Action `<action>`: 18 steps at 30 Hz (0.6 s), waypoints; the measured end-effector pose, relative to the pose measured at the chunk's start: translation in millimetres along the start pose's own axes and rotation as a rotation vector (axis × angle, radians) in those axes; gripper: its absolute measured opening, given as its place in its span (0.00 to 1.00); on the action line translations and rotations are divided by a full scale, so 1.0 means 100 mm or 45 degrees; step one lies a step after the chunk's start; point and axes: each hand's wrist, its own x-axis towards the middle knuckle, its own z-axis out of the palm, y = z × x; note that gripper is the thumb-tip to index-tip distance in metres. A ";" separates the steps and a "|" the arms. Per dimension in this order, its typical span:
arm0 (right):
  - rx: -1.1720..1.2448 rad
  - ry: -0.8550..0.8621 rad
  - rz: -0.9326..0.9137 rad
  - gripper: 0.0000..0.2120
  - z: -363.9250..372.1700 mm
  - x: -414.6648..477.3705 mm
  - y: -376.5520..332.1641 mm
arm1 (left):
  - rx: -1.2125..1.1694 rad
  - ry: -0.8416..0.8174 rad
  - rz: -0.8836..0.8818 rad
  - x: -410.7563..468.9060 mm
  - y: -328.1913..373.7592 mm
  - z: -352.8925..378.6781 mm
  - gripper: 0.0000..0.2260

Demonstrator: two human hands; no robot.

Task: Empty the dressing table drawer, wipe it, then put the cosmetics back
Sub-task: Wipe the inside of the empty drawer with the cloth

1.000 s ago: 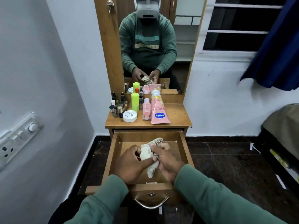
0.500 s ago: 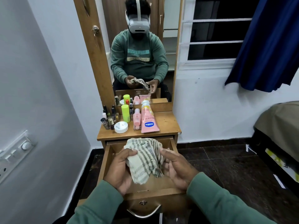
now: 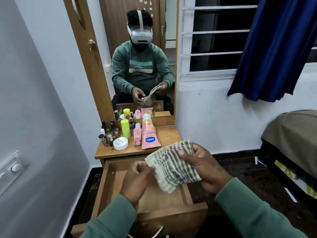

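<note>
Drawer [image 3: 109, 182] open, bare wood; cosmetics [image 3: 137, 134] crowd tabletop [image 3: 169, 134] below mirror [image 3: 145, 57].

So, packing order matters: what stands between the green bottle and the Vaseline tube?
In the head view, a small pink bottle stands between the green bottle and the Vaseline tube.

**A bedroom at home**

A wooden dressing table [image 3: 169, 134] with a tall mirror [image 3: 144, 54] stands against a white wall, its counter crowded with small cosmetic bottles [image 3: 109, 134] and a pink lotion tube [image 3: 150, 136]. A dark blue curtain [image 3: 274, 45] hangs by a barred window [image 3: 212, 40], and a bed under an olive cover [image 3: 295, 134] stands to the right.
</note>
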 end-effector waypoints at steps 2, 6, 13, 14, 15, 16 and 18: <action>-0.236 -0.027 -0.152 0.13 0.01 -0.01 -0.19 | -0.051 -0.055 -0.026 -0.03 0.01 0.14 0.12; -0.810 -0.116 -0.510 0.07 0.14 -0.03 -0.42 | -0.576 -0.311 -0.361 -0.09 0.13 0.48 0.29; -0.979 -0.327 -0.518 0.07 0.04 -0.37 -0.29 | -1.323 -0.638 -0.509 -0.08 0.36 0.56 0.37; -0.866 -0.083 -0.593 0.08 -0.01 -0.34 -0.21 | -1.278 -0.630 -0.467 -0.08 0.37 0.57 0.33; -0.778 0.205 -0.638 0.08 -0.06 -0.30 -0.12 | -1.248 -0.607 -0.422 -0.08 0.38 0.59 0.30; -0.652 0.436 -0.609 0.08 -0.12 -0.25 -0.04 | -1.225 -0.584 -0.378 -0.08 0.39 0.61 0.27; -0.227 0.490 -0.273 0.12 -0.17 -0.16 0.03 | -1.165 -0.559 -0.331 -0.05 0.40 0.66 0.24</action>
